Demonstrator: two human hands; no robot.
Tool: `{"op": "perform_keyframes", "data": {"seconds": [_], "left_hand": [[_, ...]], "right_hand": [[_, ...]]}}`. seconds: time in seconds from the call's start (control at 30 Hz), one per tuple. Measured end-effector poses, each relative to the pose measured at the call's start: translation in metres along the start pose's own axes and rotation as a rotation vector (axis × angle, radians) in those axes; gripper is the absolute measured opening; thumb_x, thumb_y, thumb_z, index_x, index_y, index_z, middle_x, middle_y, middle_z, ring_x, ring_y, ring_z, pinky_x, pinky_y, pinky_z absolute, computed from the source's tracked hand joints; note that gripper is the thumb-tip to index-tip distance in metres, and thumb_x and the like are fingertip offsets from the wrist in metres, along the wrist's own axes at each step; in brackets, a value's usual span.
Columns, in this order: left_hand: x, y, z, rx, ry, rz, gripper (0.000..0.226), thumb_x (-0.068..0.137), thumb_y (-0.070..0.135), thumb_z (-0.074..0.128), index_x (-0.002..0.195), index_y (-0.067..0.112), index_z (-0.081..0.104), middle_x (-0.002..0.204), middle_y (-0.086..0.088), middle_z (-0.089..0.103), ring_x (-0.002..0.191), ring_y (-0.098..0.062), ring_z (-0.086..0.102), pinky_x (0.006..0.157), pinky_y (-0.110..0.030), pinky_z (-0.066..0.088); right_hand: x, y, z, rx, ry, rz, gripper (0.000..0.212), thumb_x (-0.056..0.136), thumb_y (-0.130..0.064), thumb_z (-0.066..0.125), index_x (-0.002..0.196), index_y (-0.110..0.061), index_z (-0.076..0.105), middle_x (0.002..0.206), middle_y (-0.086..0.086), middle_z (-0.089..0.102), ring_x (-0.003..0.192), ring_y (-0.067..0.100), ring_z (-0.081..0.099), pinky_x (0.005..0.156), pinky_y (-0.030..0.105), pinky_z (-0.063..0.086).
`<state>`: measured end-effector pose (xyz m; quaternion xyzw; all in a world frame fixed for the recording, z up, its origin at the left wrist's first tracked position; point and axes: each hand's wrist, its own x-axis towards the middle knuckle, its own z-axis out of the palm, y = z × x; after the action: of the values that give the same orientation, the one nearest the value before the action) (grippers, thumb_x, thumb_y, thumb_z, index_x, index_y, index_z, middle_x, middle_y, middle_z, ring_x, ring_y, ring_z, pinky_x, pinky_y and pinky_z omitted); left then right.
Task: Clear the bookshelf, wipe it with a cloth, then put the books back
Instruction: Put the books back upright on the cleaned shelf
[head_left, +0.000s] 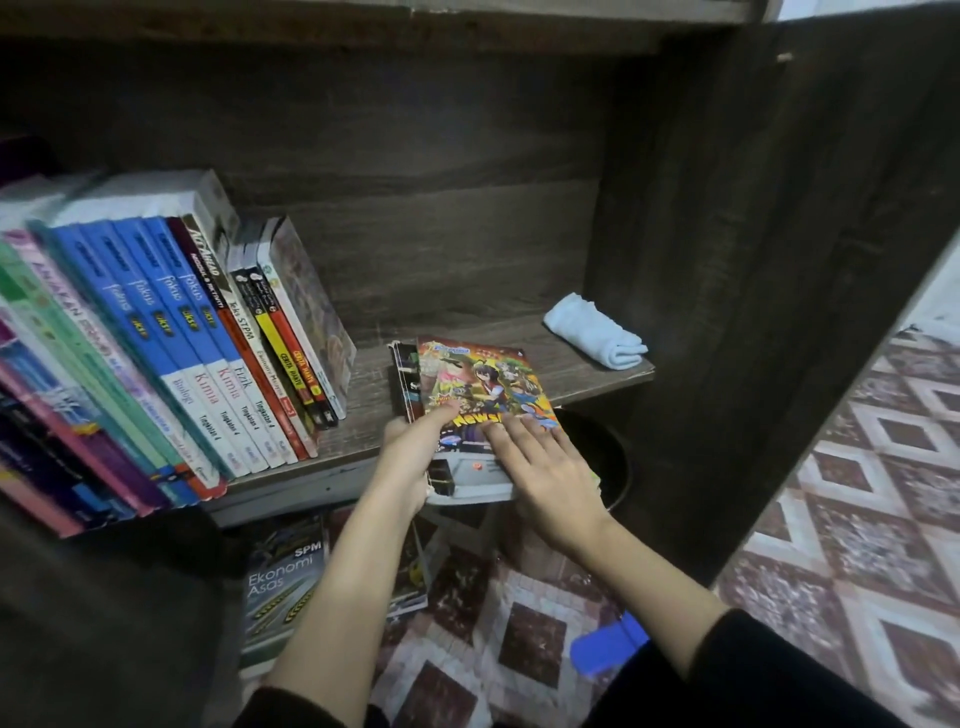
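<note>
Several tall paperback textbooks with blue, green and red spines stand in a row at the left of the dark wooden shelf board, all leaning to the left. Just right of them is a bare gap. Beyond the gap a thin stack of glossy comic magazines with a bright yellow-and-red cover lies flat. Its far half rests on the board and its near half hangs out over the front edge.

The left hand pinches the stack's near-left corner, thumb on the cover; the fingers beneath are hidden. The right hand lies on the near part of the cover with fingers straight, pressing rather than gripping.

The stack's long axis runs front to back, away from both hands, so I judge the next move to be a push straight inward or a lift to stand it in the gap. The left hand is nearer the gap.

A folded pale blue cloth sits at the board's right end, apart from the stack.
</note>
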<state>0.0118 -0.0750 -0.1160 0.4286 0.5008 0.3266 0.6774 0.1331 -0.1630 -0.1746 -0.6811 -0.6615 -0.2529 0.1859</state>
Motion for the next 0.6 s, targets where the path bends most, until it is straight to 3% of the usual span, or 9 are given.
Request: {"op": "perform_keyframes", "data": {"seconds": [0.13,0.27,0.37,0.4,0.5,0.6], "left_hand": [[-0.006,0.029,0.013,0.108,0.017,0.134,0.025,0.084,0.02,0.069,0.097,0.006,0.053,0.085,-0.011,0.066,0.065,-0.019,0.065,0.047,-0.024,0.05],[-0.007,0.074,0.025,0.358,-0.054,0.329,0.024,0.089,0.03,0.062,0.095,0.007,0.063,0.079,-0.003,0.065,0.072,-0.016,0.061,0.062,-0.02,0.047],[-0.011,0.104,0.037,0.506,-0.102,0.401,0.058,0.086,0.063,0.047,0.102,0.009,0.06,0.1,-0.011,0.067,0.085,-0.023,0.065,0.076,-0.029,0.054],[-0.011,0.108,0.04,0.506,-0.163,0.374,0.06,0.089,0.066,0.039,0.11,0.013,0.057,0.104,-0.015,0.067,0.082,-0.024,0.066,0.071,-0.031,0.056],[-0.004,0.099,0.039,0.464,-0.249,0.285,0.05,0.099,0.052,0.026,0.126,0.019,0.052,0.111,-0.01,0.063,0.088,-0.021,0.062,0.064,-0.027,0.047],[0.018,0.064,0.026,0.521,-0.114,0.26,0.031,0.1,0.032,0.04,0.104,0.01,0.061,0.099,-0.007,0.059,0.083,-0.02,0.054,0.069,-0.029,0.039]], "right_hand": [[0.013,0.004,-0.005,0.189,0.179,0.041,0.055,0.073,-0.014,0.047,0.128,-0.013,0.043,0.119,0.015,0.065,0.103,0.03,0.066,0.079,0.04,0.057],[0.034,0.0,-0.01,0.424,0.401,0.218,0.064,0.064,-0.002,0.05,0.128,-0.012,0.052,0.12,0.01,0.066,0.104,0.025,0.066,0.084,0.028,0.05],[0.049,-0.014,-0.014,0.792,0.466,0.607,0.046,0.079,-0.004,0.061,0.124,-0.014,0.06,0.114,0.003,0.069,0.099,0.02,0.066,0.086,0.032,0.051],[0.055,-0.017,-0.016,0.913,0.462,0.77,0.04,0.08,-0.008,0.069,0.119,-0.013,0.062,0.107,0.002,0.07,0.095,0.02,0.066,0.087,0.036,0.051],[0.067,-0.019,-0.016,1.214,0.536,1.074,0.02,0.076,-0.008,0.077,0.092,-0.013,0.066,0.089,0.002,0.07,0.088,0.022,0.067,0.088,0.045,0.052],[0.069,-0.018,-0.008,1.402,0.535,1.284,0.021,0.074,-0.003,0.077,0.08,-0.017,0.063,0.086,0.003,0.071,0.086,0.024,0.068,0.088,0.048,0.054]]}}
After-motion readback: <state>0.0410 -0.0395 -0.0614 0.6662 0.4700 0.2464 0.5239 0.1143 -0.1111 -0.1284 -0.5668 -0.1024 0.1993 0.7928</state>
